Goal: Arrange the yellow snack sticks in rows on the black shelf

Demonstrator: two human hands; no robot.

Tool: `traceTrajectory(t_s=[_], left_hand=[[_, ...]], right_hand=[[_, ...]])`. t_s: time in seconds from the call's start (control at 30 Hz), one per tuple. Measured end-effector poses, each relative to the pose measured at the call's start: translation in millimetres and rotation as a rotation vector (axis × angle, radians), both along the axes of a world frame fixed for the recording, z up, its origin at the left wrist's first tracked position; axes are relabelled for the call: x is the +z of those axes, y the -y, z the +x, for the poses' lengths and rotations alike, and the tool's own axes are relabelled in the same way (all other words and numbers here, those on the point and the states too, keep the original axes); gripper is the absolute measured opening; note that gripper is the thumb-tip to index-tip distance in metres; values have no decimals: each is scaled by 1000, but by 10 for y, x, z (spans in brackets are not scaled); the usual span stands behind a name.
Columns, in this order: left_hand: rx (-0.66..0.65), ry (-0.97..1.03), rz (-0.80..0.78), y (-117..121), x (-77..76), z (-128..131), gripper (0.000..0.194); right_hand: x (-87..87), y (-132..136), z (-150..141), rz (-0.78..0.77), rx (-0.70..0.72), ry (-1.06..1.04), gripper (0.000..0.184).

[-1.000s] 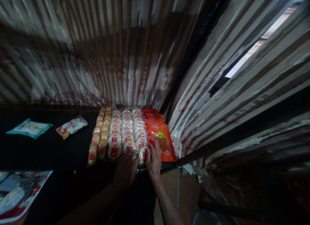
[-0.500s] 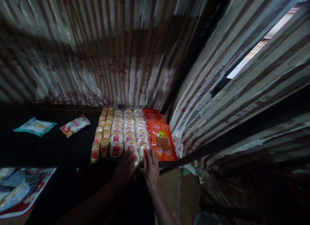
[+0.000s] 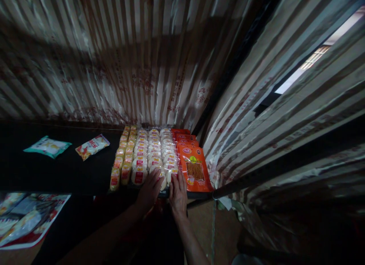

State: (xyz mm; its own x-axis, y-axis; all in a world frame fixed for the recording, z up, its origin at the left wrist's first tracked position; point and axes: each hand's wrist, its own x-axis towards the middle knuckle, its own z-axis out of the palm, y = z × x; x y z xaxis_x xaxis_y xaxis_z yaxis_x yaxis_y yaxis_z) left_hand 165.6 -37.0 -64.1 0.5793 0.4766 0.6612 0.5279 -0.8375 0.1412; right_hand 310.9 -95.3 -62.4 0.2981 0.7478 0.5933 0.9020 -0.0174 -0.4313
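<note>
White round wrapped rice crackers [image 3: 139, 164] stand in three overlapping rows on the black shelf [image 3: 57, 177]. My left hand [image 3: 151, 189] rests with outstretched fingers on the front crackers of the middle row. Flat against the front of the right-hand row lies my right hand [image 3: 178, 191], its fingers extended. Neither hand is closed around a cracker. Just right of my right hand are orange snack packets [image 3: 194, 170], overlapping one another. To the left of the crackers run two rows of small yellow wrapped snacks [image 3: 126, 166].
A green and white packet [image 3: 48, 146] and a red and white packet [image 3: 92, 146] lie farther left on the shelf. Below, a red-rimmed tray [image 3: 42, 240] holds several packaged items. Striped plastic sheeting [image 3: 128, 59] hangs behind and to the right, beside a dark post [image 3: 228, 73].
The view has shifted slightly, so the shelf's goods sit a little farther right. My left hand has moved slightly forward over the front crackers; my right hand stays on its row.
</note>
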Motion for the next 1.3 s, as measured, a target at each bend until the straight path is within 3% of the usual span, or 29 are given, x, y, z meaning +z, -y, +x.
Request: traceTrajectory(t_s=[0.33, 0.67, 0.97, 1.13, 1.3], left_hand=[[-30, 2, -28, 1, 9, 16, 36], [-45, -13, -105, -3, 58, 9, 36], [-58, 7, -82, 7, 108, 9, 37], [-19, -10, -117, 57, 103, -111, 43], [105, -58, -76, 144, 30, -385, 48]], right_hand=[[-80, -1, 12, -8, 51, 47, 46], [-69, 2, -52, 1, 56, 113, 49], [-23, 1, -122, 11, 72, 143, 50], [3, -6, -259, -16, 131, 166, 48], [14, -38, -384, -15, 192, 171, 49]])
